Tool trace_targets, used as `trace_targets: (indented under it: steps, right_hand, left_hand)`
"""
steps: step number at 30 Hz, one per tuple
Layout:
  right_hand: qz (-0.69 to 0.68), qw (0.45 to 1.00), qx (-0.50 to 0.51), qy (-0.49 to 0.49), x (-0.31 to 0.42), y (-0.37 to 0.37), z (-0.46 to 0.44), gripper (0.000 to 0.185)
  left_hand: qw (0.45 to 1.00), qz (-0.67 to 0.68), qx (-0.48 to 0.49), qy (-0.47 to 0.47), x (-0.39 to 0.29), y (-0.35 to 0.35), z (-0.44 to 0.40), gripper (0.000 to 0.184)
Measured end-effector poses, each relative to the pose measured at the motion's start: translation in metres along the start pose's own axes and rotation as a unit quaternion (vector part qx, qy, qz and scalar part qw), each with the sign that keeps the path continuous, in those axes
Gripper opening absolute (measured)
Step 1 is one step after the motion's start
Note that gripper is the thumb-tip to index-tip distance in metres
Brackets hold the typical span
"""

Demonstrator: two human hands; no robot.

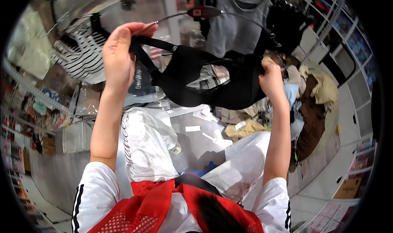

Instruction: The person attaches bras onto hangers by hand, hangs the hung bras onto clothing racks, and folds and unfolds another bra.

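Observation:
A black bra (192, 83) with wide straps is stretched out in front of me at chest height. My left hand (118, 55) is closed at its left strap, where the end of a thin hanger (204, 12) meets it. The hanger has a dark red label in the middle and arches above the bra. My right hand (271, 75) is in a fist on the bra's right side. An oval gap in the middle of the garment lets the things behind it show through. What lies inside the right fist is hidden.
A black-and-white striped top (80, 55) hangs at the left, a grey tank top (237, 22) behind. Clothes, including a brown garment (311, 122), are heaped at the right. Paper scraps (192, 128) lie on the floor; a clear bin (75, 137) stands left. Shelves (360, 89) line the right.

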State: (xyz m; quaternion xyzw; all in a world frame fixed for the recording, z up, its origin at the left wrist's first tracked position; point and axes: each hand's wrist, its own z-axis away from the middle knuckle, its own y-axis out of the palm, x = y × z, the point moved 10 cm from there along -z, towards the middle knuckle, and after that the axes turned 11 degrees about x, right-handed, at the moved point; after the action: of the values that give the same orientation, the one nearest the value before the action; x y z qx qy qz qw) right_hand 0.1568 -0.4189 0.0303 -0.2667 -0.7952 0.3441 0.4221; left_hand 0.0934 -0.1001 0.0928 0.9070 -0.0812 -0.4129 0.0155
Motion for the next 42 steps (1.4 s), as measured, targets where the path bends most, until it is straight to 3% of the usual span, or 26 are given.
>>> trace_targets:
  steps: [1, 3, 5, 6, 7, 9, 11, 13, 15, 17, 19, 21, 23, 25, 28, 31, 34, 38, 41, 42]
  right_hand:
    - [0.006, 0.999, 0.002, -0.053, 0.012, 0.006, -0.005, 0.016]
    - [0.036, 0.994, 0.096, -0.043, 0.026, 0.026, -0.008, 0.017]
    - [-0.045, 0.99, 0.107, -0.074, 0.038, 0.044, -0.018, 0.018]
    - [-0.123, 0.98, 0.156, 0.001, 0.018, 0.063, -0.026, 0.017]
    - [-0.341, 0.916, 0.209, -0.02, 0.043, 0.069, -0.024, 0.022]
    - [-0.396, 0.908, 0.026, -0.13, 0.094, 0.022, -0.03, 0.03]
    - [-0.399, 0.885, -0.08, -0.225, 0.145, -0.008, -0.027, 0.034]
    - [-0.252, 0.911, -0.065, -0.32, 0.207, -0.003, -0.033, 0.036]
    - [-0.108, 0.932, -0.016, -0.346, 0.267, 0.022, -0.036, 0.034]
    - [0.044, 0.901, 0.018, -0.431, 0.31, 0.06, -0.044, 0.024]
    - [-0.033, 0.931, 0.114, -0.346, 0.311, 0.105, -0.071, 0.014]
    - [-0.145, 0.939, 0.147, -0.274, 0.314, 0.137, -0.093, 0.009]
    - [-0.125, 0.937, 0.079, -0.316, 0.332, 0.154, -0.111, 0.009]
    - [-0.114, 0.945, 0.107, -0.289, 0.36, 0.172, -0.131, 0.01]
    - [-0.096, 0.944, 0.094, -0.302, 0.398, 0.203, -0.171, 0.013]
    - [-0.094, 0.943, 0.089, -0.307, 0.428, 0.235, -0.214, 0.015]
    - [-0.126, 0.949, 0.087, -0.276, 0.454, 0.256, -0.254, 0.017]
    - [-0.117, 0.946, 0.103, -0.283, 0.49, 0.282, -0.298, 0.018]
    - [-0.093, 0.948, 0.159, -0.261, 0.505, 0.301, -0.304, 0.018]
    - [-0.089, 0.945, 0.179, -0.258, 0.504, 0.312, -0.305, 0.018]
  left_hand:
    - [1.0, -0.003, 0.005, 0.013, -0.01, -0.01, 0.007, 0.032]
    - [1.0, -0.018, -0.019, -0.002, -0.026, -0.025, 0.024, 0.032]
    - [0.997, -0.061, -0.045, 0.012, -0.049, -0.046, 0.041, 0.033]
    - [0.997, -0.052, -0.06, -0.003, -0.057, -0.058, 0.048, 0.032]
    - [0.996, -0.041, -0.074, -0.018, -0.064, -0.071, 0.056, 0.032]
    - [0.996, -0.032, -0.078, -0.027, -0.083, -0.095, 0.067, 0.031]
    - [0.995, -0.041, -0.081, -0.034, -0.1, -0.112, 0.074, 0.031]
    - [0.993, -0.072, -0.086, -0.048, -0.113, -0.127, 0.082, 0.03]
    - [0.99, -0.075, -0.09, -0.08, -0.115, -0.142, 0.091, 0.031]
    - [0.989, -0.082, -0.084, -0.085, -0.111, -0.163, 0.097, 0.031]
    - [0.988, -0.082, -0.092, -0.096, -0.101, -0.192, 0.103, 0.029]
    - [0.986, -0.063, -0.11, -0.106, -0.092, -0.222, 0.105, 0.029]
    - [0.979, -0.047, -0.144, -0.136, -0.081, -0.26, 0.106, 0.031]
    - [0.967, -0.056, -0.196, -0.152, -0.078, -0.301, 0.104, 0.035]
    - [0.971, -0.098, -0.172, -0.13, -0.084, -0.359, 0.095, 0.053]
    - [0.975, -0.096, -0.154, -0.132, -0.079, -0.408, 0.091, 0.051]
    - [0.959, -0.111, -0.148, -0.216, -0.057, -0.458, 0.091, 0.043]
    - [0.95, -0.158, -0.148, -0.224, -0.044, -0.507, 0.085, 0.032]
    - [0.942, -0.177, -0.105, -0.264, -0.015, -0.532, 0.105, 0.035]
    - [0.936, -0.128, -0.134, -0.299, 0.005, -0.544, 0.123, 0.04]
